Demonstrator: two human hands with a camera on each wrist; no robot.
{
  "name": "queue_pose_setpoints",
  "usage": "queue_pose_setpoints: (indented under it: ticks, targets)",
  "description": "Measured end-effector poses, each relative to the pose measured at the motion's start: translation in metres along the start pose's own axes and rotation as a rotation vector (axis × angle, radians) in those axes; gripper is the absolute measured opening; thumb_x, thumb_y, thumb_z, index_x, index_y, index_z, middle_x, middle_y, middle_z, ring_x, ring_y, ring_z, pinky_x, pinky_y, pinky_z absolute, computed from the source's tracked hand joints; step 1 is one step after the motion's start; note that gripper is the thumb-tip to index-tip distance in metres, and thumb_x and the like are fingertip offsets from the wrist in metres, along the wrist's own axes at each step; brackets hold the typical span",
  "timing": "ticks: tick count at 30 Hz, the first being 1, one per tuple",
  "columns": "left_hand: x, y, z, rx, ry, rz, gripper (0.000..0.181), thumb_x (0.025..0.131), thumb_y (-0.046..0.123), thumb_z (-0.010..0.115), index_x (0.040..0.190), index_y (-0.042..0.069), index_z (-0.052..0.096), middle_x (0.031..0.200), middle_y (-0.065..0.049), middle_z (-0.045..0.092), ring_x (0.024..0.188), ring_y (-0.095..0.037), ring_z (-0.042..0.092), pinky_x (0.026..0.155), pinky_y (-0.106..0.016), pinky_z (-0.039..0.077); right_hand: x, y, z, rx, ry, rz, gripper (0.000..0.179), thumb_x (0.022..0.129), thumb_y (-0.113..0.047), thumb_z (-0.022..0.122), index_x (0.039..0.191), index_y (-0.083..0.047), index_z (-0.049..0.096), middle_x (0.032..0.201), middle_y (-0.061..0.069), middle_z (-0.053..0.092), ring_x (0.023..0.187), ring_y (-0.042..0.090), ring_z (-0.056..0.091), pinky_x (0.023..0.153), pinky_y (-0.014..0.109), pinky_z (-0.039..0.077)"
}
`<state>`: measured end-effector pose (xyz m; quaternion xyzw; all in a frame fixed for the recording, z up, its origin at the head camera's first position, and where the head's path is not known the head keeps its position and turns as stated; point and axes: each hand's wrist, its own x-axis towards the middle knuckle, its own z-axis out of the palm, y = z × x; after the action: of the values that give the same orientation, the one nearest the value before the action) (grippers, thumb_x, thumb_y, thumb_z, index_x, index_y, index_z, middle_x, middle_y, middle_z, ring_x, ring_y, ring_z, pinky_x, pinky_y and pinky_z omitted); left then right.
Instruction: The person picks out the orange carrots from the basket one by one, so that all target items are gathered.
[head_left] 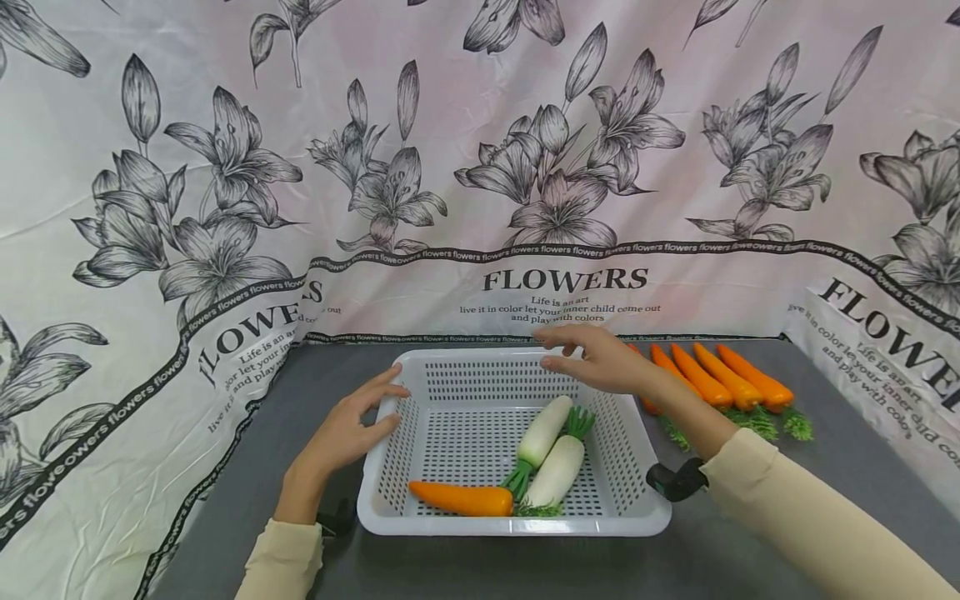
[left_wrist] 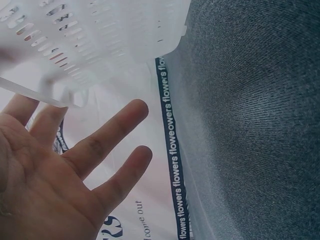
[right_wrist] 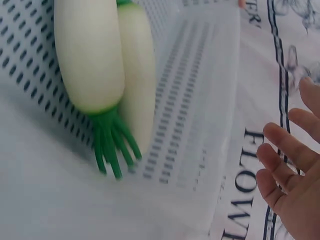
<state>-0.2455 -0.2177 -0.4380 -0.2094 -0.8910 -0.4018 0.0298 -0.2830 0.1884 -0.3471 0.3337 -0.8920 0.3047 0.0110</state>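
Observation:
A white perforated plastic basket (head_left: pixel 517 525) stands on the grey table. Inside it lie two white radishes (head_left: pixel 558 467) with green tops, toward the right, and one orange carrot (head_left: pixel 461 498) along the front wall. My left hand (head_left: pixel 348 429) rests at the basket's left rim with its fingers loosely spread; the left wrist view shows two fingers (left_wrist: pixel 107 137) extended below the rim, clear of it. Over the back right rim hovers my right hand (head_left: pixel 592 358), its fingers relaxed and holding nothing. The right wrist view shows that hand (right_wrist: pixel 295 170) apart from the radishes (right_wrist: pixel 90 55).
Several carrots (head_left: pixel 750 375) with green tops lie side by side on the table (head_left: pixel 750 517) right of the basket, partly behind my right forearm. A flower-printed cloth (head_left: pixel 562 292) hangs behind and along both sides.

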Motion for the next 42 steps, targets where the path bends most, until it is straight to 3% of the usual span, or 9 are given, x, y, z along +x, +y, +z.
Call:
queue_pose_setpoints:
  ticks: [8, 18, 29, 42]
  targets:
    - [0.0, 0.0, 0.0, -0.004, -0.003, -0.008, 0.038, 0.095, 0.022, 0.064, 0.132, 0.022, 0.066, 0.167, 0.004, 0.034, 0.15, -0.038, 0.037, 0.106, -0.064, 0.045, 0.011, -0.011, 0.021, 0.059, -0.145, -0.04, 0.048, 0.099, -0.026, 0.066, 0.143, -0.008, 0.058, 0.128, 0.013, 0.07, 0.105, 0.023, 0.066, 0.082, 0.033, 0.054]
    - [0.001, 0.001, -0.001, -0.001, -0.004, 0.003, 0.038, 0.095, 0.022, 0.064, 0.133, 0.02, 0.066, 0.167, 0.004, 0.034, 0.15, -0.038, 0.038, 0.105, -0.064, 0.046, 0.018, -0.008, 0.053, 0.085, -0.323, -0.095, 0.048, 0.1, -0.033, 0.063, 0.144, -0.013, 0.059, 0.133, 0.01, 0.068, 0.113, 0.025, 0.067, 0.093, 0.036, 0.055]
    - [0.0, -0.001, -0.001, -0.004, -0.006, -0.003, 0.038, 0.095, 0.023, 0.064, 0.132, 0.025, 0.065, 0.167, 0.005, 0.033, 0.15, -0.038, 0.037, 0.105, -0.065, 0.046, 0.025, -0.017, 0.08, 0.104, -0.524, -0.128, 0.047, 0.098, -0.029, 0.066, 0.141, -0.01, 0.061, 0.127, 0.013, 0.071, 0.105, 0.018, 0.069, 0.09, 0.026, 0.055]
    - [-0.001, 0.003, -0.002, 0.001, -0.006, -0.007, 0.038, 0.095, 0.023, 0.064, 0.133, 0.024, 0.065, 0.167, 0.005, 0.033, 0.15, -0.037, 0.039, 0.104, -0.064, 0.047, 0.03, -0.029, 0.096, 0.262, -0.822, -0.051, 0.046, 0.097, -0.025, 0.068, 0.139, -0.01, 0.062, 0.119, 0.008, 0.075, 0.098, 0.007, 0.07, 0.091, 0.021, 0.053]
